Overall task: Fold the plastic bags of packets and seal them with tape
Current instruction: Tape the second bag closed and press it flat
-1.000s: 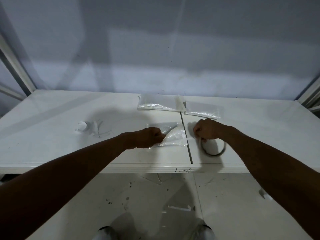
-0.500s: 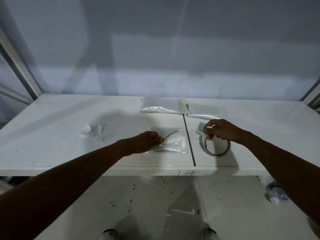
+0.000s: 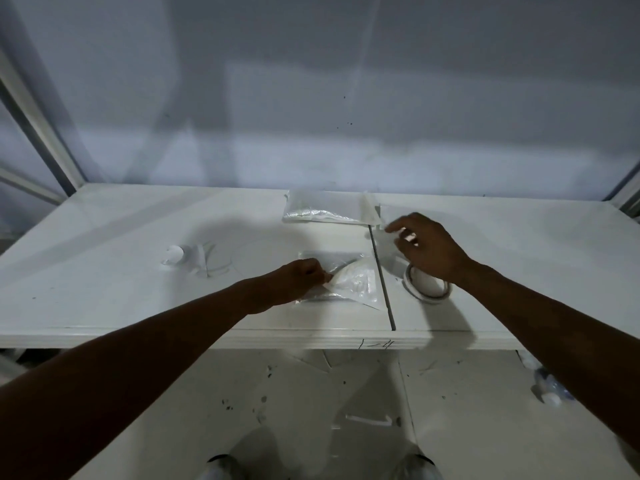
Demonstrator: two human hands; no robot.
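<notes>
A clear plastic bag of packets (image 3: 353, 284) lies folded near the table's front edge, just left of the seam. My left hand (image 3: 298, 282) presses and pinches its folded left corner. A roll of clear tape (image 3: 427, 292) lies flat to the right of the seam. Above it hovers my right hand (image 3: 429, 247), thumb and forefinger pinching a translucent strip of tape (image 3: 389, 251) that runs down to the roll. Two more bags lie at the back, one (image 3: 322, 209) left of the seam and one (image 3: 394, 211) partly behind my right hand.
The white table (image 3: 104, 271) is made of two boards with a dark seam (image 3: 386, 292) between them. A small white object (image 3: 173, 254) with strips (image 3: 204, 261) lies at the left. A wall stands close behind. A plastic bottle (image 3: 550, 391) lies on the floor at the right.
My right hand has risen from the tape roll toward the back, drawing a strip of tape off it. My left hand stays on the folded bag.
</notes>
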